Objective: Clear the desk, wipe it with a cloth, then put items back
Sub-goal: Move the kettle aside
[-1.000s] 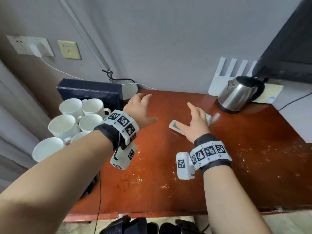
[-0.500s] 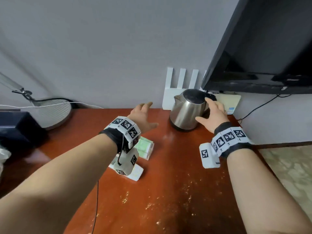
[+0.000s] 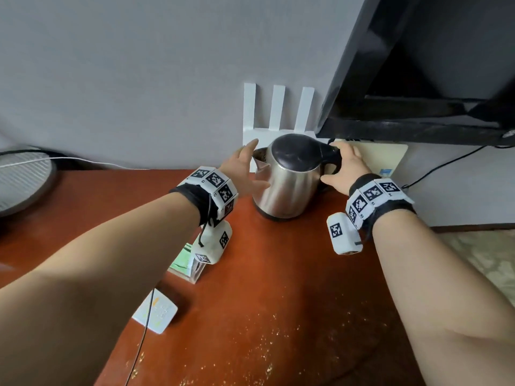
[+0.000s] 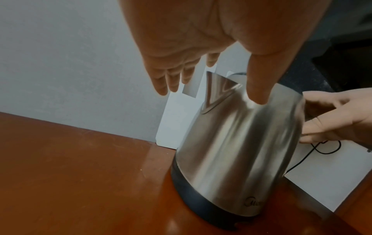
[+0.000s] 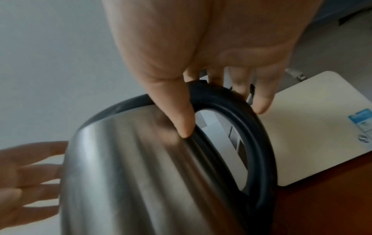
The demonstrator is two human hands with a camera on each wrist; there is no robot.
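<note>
On the desk (image 3: 278, 302), one kettle (image 3: 287, 190), left grip (image 3: 242, 171) splayed beside it, right grip (image 3: 345, 168) slack astride its handle (image 5: 261, 143).

Over by the plain grey wall (image 3: 139, 79), a white router (image 3: 278, 107) stands with three antennas upright. A black television (image 3: 432, 65) fills the upper right, and just below its lower edge lies a flat beige device (image 3: 390, 154) with a small blue sticker (image 3: 386, 172). Far left sits a round grey fan grille (image 3: 22, 182). Patterned flooring (image 3: 487, 260) shows at the right.
</note>
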